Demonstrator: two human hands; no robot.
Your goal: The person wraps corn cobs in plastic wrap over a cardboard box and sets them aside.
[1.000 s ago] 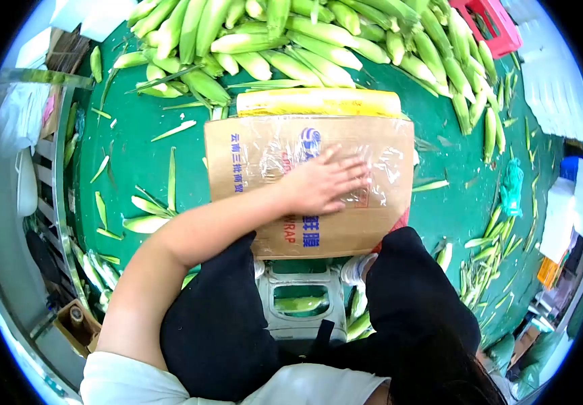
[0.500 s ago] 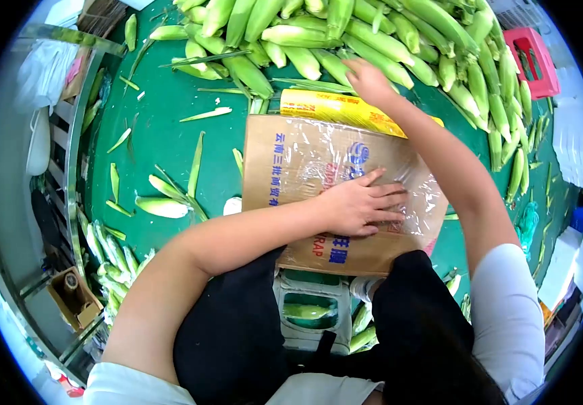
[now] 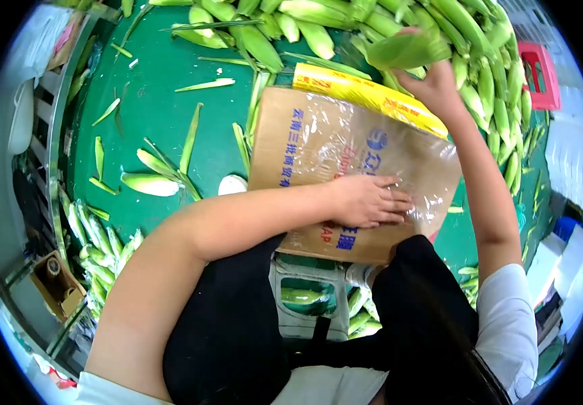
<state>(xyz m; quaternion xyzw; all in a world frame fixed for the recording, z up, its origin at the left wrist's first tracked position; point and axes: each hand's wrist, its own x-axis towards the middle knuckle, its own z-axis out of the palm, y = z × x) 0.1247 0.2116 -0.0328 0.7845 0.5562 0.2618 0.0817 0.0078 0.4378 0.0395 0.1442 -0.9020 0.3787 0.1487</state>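
My left hand [image 3: 370, 201] lies flat, fingers spread, on a brown cardboard box [image 3: 279, 145] covered with clear film and printed in blue and red. Wrapped around a green ear of corn [image 3: 406, 51], my right hand [image 3: 436, 89] is raised in front of the corn pile [image 3: 494, 84]. That ear is smeared by motion and still in its husk. Along the box's far edge runs a long yellow printed carton [image 3: 372, 98], just below the right hand.
Loose husk leaves and a single ear [image 3: 148, 183] lie on the green surface [image 3: 160, 118] at left. More corn [image 3: 96, 246] is heaped at lower left. A pink plastic stool [image 3: 540, 75] stands far right, a small open carton [image 3: 59, 287] far left.
My right hand has moved right and closed on an ear of corn, lifting it from the pile. My left hand stays on the box. The view has shifted slightly.
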